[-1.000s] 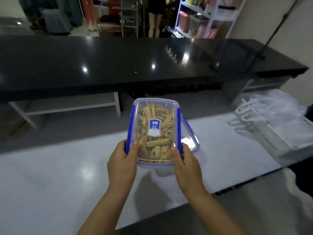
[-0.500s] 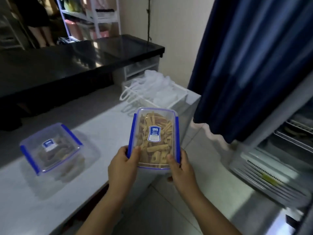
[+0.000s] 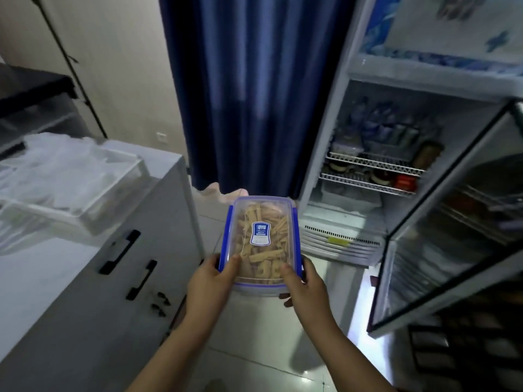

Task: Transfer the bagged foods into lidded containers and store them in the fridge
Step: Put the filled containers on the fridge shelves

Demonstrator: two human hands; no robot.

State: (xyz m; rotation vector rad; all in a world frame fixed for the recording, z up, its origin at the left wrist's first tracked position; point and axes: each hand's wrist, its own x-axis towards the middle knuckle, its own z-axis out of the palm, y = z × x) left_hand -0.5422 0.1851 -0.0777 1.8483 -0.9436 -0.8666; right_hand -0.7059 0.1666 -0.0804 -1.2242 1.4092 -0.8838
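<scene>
Both the left hand (image 3: 210, 281) and right hand (image 3: 307, 284) gripped a lidded container (image 3: 259, 241) of pale food sticks before the open fridge (image 3: 368, 171).

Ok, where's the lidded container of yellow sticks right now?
In the head view, centre frame: the lidded container is held above the floor by left hand and right hand, facing the open fridge.
</scene>
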